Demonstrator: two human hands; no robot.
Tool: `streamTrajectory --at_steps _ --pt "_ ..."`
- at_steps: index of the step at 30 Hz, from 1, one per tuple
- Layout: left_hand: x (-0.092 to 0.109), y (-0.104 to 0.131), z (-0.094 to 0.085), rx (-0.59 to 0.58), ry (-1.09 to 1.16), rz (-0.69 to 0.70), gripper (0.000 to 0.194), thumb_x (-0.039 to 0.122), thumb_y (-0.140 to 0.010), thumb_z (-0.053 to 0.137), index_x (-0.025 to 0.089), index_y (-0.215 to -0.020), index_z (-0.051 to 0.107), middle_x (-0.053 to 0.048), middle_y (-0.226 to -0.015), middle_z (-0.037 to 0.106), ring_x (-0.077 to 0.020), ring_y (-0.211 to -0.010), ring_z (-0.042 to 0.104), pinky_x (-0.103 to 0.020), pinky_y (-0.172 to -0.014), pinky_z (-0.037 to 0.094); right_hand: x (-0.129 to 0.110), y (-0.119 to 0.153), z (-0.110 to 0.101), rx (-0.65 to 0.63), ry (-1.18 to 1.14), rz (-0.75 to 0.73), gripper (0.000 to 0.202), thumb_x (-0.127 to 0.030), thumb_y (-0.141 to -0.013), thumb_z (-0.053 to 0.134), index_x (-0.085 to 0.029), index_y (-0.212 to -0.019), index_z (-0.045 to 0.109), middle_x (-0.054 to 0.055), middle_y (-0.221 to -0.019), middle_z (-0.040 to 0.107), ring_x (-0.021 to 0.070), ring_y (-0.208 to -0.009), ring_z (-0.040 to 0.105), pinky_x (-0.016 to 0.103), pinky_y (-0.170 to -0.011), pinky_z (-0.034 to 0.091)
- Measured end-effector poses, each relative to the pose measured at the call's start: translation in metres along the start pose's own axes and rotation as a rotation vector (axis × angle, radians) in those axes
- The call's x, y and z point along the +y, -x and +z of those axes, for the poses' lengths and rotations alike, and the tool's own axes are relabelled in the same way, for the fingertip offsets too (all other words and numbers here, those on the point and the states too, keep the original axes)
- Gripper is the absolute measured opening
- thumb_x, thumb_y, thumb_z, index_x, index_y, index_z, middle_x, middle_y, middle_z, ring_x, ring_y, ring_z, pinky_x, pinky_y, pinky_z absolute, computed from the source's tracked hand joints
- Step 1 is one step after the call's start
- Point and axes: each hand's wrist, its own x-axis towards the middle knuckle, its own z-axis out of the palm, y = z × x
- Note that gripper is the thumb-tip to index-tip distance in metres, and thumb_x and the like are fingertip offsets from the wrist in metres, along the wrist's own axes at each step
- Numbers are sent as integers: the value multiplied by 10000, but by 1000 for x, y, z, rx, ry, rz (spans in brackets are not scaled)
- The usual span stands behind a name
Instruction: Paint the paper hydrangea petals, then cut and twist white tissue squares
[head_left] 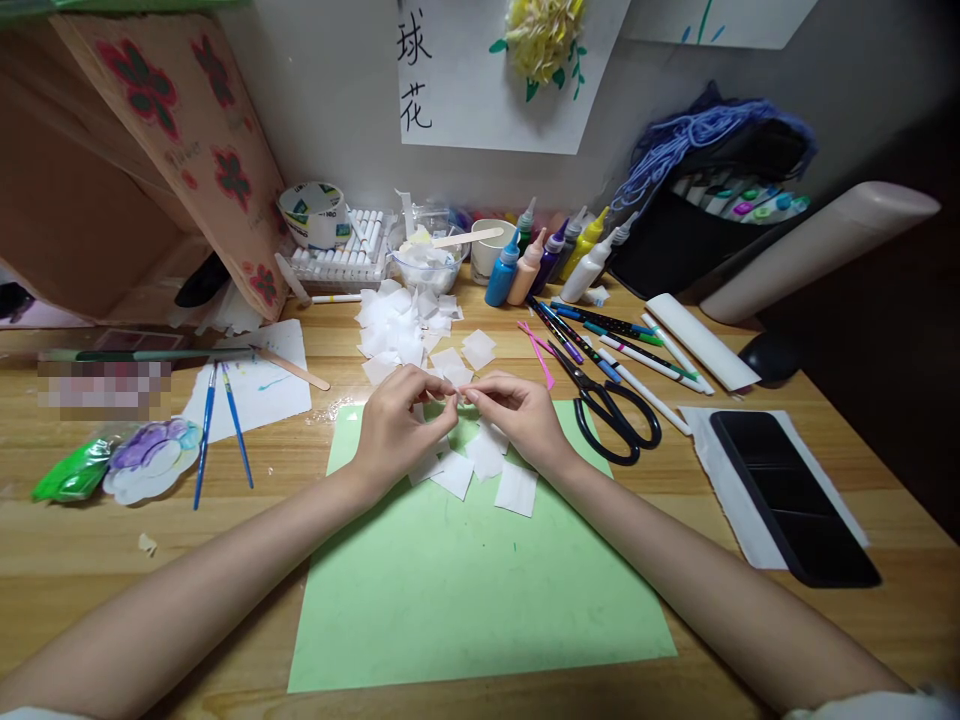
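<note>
My left hand (409, 422) and my right hand (519, 415) meet fingertip to fingertip above the top edge of a green sheet (480, 590). Both pinch a small white piece, mostly hidden between the fingertips; it looks like paper. Below and between the hands, several white paper squares lie on the green sheet, one of them (516, 488) near my right wrist. Just beyond my hands is a loose heap of white paper squares (394, 325) on the wooden table.
Black scissors (619, 415) and pens lie right of my right hand, with a phone (795, 500) farther right. Paint bottles (502, 272), a cup (489, 250) and a marker box (337, 265) line the wall. Brushes (238, 425) and a palette (154, 460) are at left.
</note>
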Motion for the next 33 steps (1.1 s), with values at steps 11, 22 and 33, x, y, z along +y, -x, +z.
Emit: streamTrajectory --at_steps 11,22,33 --pt "-3 1 1 3 -40 -22 37 220 -757 615 192 -733 616 -14 -716 611 -112 -619 504 -249 -559 402 -2 0 0 -17 0 1 166 -334 -725 676 -189 -781 734 46 -754 671 155 -722 605 288 -628 474" --pt "-1 0 0 -17 -63 -8 36 182 -732 621 181 -709 594 -4 -703 592 -107 -612 486 -248 -565 391 2 2 2 2 50 13 119 -277 -709 694 -174 -765 720 48 -735 677 146 -674 592 289 -594 453" --pt "-1 0 0 7 -55 -9 50 163 -730 618 179 -699 581 0 -700 597 -105 -611 485 -247 -574 393 0 4 2 38 125 -16 107 -244 -689 700 -162 -757 710 42 -725 667 115 -602 535 256 -535 415"
